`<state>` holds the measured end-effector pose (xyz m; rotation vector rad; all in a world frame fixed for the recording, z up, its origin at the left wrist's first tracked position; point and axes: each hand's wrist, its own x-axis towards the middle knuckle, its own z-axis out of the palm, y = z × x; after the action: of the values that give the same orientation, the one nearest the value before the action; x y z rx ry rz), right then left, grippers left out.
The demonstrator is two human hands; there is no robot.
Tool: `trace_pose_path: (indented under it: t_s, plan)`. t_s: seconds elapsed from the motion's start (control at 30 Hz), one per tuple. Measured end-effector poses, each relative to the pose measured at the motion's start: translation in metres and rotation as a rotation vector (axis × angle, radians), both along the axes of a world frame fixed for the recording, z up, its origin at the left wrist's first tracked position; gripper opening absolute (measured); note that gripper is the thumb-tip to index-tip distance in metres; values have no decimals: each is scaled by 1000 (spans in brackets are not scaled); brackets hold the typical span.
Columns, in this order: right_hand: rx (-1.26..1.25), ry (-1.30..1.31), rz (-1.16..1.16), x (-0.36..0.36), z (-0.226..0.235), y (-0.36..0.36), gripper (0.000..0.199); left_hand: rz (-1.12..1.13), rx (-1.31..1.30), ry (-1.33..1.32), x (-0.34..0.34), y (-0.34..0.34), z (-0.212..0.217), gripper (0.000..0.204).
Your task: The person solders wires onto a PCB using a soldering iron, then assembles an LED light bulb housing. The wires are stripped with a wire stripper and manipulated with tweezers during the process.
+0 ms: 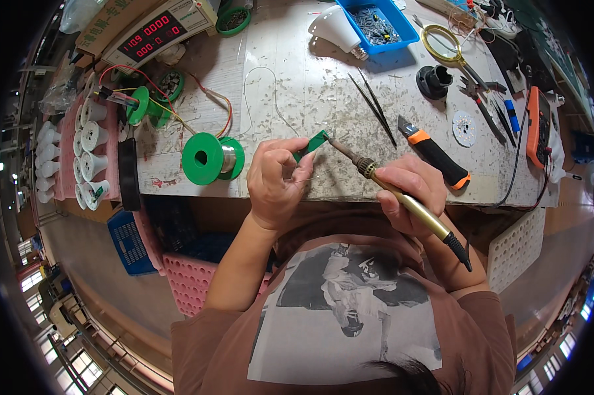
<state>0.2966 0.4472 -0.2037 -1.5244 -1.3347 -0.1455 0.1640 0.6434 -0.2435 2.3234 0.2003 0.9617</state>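
Observation:
Between the fingertips of my left hand (278, 174) is a small green circuit board (312, 145), held just above the table's near edge. A thin strand of solder wire (274, 99) loops over the table behind that hand. My right hand (412, 191) is wrapped round the gold handle of a soldering iron (402, 196). The iron's tip meets or nearly meets the far right end of the board; whether they touch I cannot tell. To the left of my left hand stands a green spool of solder wire (203, 158).
Right of my hands lie black tweezers (376, 108), a utility knife (437, 155), pliers (482, 108) and an orange multimeter (539, 125). At the back are a blue tray (412, 31) of small parts, a white bulb housing (336, 29) and a magnifying glass (441, 43). White cups (94, 135) stand left on pink foam.

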Motion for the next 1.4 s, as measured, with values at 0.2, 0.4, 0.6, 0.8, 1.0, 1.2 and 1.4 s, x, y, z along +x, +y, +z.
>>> trace_pose_path:
  t_s: [0.2,0.4,0.6,0.8,1.0,1.2,1.4]
  plan:
    - [10,44,-3,-1,-1,-1,20,8,-8,-62,2,1,-3,37]
    - [18,132,17,1,-5,-4,22,9,-14,-57,2,0,-1,37]
    - [2,128,10,2,-3,-5,24,4,-7,-58,2,1,-2,37]
    - [6,138,15,2,-4,-6,23,1,0,-58,2,1,-2,38]
    - [15,139,12,1,-4,-5,23,3,3,-60,2,1,-3,38]
    - [19,131,10,2,-3,-4,22,5,-2,-51,2,1,-1,37]
    - [19,132,19,1,-3,-5,21,0,-5,-55,2,1,-1,37]
